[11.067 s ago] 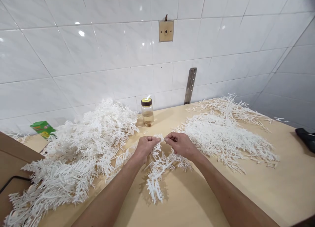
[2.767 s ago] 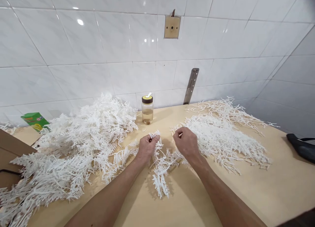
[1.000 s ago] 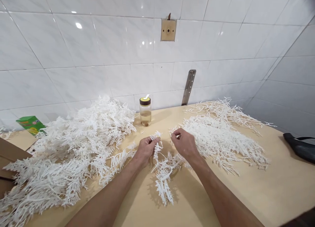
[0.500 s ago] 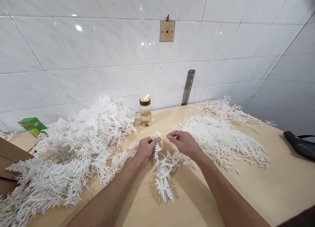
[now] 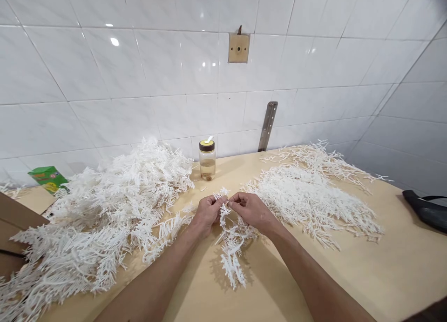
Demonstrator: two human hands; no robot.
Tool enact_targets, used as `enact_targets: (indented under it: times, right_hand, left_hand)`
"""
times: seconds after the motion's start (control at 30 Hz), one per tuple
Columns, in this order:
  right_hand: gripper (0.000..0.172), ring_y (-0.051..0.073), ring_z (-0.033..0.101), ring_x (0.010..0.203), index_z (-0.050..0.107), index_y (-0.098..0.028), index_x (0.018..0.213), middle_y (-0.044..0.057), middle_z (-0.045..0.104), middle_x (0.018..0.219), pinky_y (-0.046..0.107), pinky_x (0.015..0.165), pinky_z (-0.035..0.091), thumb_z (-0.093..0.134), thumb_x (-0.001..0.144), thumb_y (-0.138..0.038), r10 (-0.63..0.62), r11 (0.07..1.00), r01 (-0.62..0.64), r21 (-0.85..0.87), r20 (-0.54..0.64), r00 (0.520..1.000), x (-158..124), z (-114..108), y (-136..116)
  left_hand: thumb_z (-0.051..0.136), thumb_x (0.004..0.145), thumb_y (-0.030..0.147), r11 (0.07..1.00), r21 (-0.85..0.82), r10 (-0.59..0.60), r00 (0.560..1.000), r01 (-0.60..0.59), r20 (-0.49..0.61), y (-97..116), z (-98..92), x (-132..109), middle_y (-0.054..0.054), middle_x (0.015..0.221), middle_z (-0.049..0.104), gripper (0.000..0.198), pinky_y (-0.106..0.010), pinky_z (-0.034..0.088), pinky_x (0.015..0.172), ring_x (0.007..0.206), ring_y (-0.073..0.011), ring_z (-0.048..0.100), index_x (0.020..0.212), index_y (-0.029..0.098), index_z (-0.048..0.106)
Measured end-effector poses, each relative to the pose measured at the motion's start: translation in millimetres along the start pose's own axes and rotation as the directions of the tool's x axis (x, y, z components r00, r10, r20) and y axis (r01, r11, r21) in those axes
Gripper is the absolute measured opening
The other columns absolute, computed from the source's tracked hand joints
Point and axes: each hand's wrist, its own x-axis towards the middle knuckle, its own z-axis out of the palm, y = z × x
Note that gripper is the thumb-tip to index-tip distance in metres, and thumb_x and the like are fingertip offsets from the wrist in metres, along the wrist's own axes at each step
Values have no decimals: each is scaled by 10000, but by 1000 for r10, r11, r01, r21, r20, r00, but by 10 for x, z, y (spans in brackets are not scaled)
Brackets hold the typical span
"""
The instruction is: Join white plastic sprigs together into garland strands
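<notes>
My left hand point(image 5: 206, 215) pinches a white branched plastic sprig point(image 5: 233, 261) near its top, and the rest of it hangs down over the table. Right beside it, my right hand point(image 5: 252, 211) has its thumb and fingertips closed on the sprig's upper edge; the exact bit between them is too small to make out. A large heap of similar white sprigs point(image 5: 129, 191) lies to the left. On the right is a flatter pile of thin white pieces point(image 5: 314, 196), with barer white stems point(image 5: 321, 159) behind it.
A clear jar point(image 5: 207, 166) with a dark-and-yellow lid and some liquid stands near the tiled wall. A metal bracket point(image 5: 268, 126) leans there. Far left are a green box point(image 5: 48, 177) and brown cardboard point(image 5: 17, 215); a black object point(image 5: 426, 208) sits at the right edge.
My right hand has moved left and closed in on the sprig beside my left hand. My left hand keeps its hold in nearly the same place.
</notes>
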Motion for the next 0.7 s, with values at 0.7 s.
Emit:
enact_targets:
  times: [0.7]
  right_hand:
    - [174, 207, 614, 721, 681, -164, 873, 85, 701, 819, 332, 741, 440, 560, 806, -271, 25, 906, -247, -345, -537, 843, 83, -681, 179]
  left_hand:
    - [789, 585, 551, 965, 245, 78, 995, -93, 70, -9, 7, -42, 42, 510, 436, 458, -228, 241, 472, 481, -73, 357, 588, 141, 585]
